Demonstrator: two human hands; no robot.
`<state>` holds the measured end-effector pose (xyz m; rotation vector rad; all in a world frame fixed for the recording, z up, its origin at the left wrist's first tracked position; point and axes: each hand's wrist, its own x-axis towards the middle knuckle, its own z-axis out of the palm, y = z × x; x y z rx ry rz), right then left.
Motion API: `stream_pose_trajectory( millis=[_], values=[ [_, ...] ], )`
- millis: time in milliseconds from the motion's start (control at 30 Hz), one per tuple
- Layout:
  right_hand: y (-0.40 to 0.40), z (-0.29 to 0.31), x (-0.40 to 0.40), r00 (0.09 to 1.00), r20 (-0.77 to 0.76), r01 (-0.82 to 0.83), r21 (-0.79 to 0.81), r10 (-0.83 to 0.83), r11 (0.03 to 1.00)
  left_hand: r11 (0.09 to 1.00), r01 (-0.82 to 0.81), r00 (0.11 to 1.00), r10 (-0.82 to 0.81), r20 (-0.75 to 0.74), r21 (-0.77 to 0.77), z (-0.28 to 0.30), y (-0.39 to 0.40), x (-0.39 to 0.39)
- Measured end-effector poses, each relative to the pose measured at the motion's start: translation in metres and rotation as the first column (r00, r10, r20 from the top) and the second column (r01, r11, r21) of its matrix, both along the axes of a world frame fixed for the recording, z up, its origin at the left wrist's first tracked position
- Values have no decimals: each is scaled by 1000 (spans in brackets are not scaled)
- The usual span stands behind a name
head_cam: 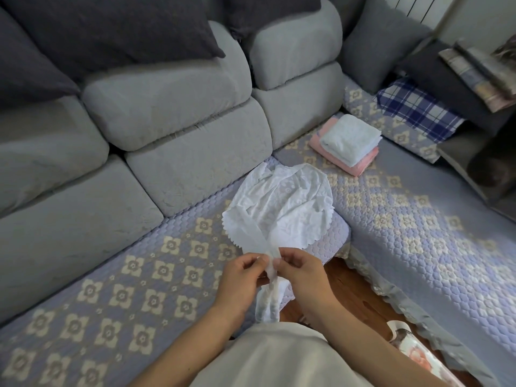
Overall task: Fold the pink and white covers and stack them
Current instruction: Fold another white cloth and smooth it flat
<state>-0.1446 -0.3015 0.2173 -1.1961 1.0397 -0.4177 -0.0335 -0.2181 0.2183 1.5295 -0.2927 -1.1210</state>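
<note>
Head view: both hands, left (242,277) and right (300,270), pinch a white cover's (282,208) lace strip; no writing legible.

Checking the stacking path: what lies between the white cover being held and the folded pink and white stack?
Head view: only bare quilted sofa cover between the white cover, pinched by left hand and right hand, and the folded stack.

Unfolded cover (282,202) on sofa seat (139,275), folded stack (347,145) behind, rightward.
</note>
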Motion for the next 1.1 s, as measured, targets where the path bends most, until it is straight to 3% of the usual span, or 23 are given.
stream_pose_trajectory(
  millis=[133, 233, 333, 567, 700, 900, 1100],
  values=[
    [0, -4, -4, 972, 200, 62, 287, -123, 956, 999, -28, 995, 25, 95, 31, -4, 2, 1],
    [-2, -5, -6, 954, 224, 109, 359, -199, 927, 996, -93, 996, 93, 8, 11, -7, 3, 3],
    [-1, -9, -6, 964, 166, 157, 281, -209, 947, 995, -101, 993, 100, -67, -10, -7, 3, 1],
    [-1, -5, -3, 976, 113, 168, 146, -185, 975, 997, -78, 991, 74, -107, -28, -4, 2, -3],
    [0, -5, -4, 986, 10, 167, 50, -167, 985, 997, -61, 990, 55, -127, -43, 0, 4, -3],
    [3, 11, 2, 952, 41, 303, 16, -304, 953, 995, -38, 983, 21, -182, -90, 9, 6, -4],
    [21, 15, 12, 976, -35, 195, -307, -216, 931, 994, 23, 988, -39, -152, -106, 16, 5, -11]
  ],
)
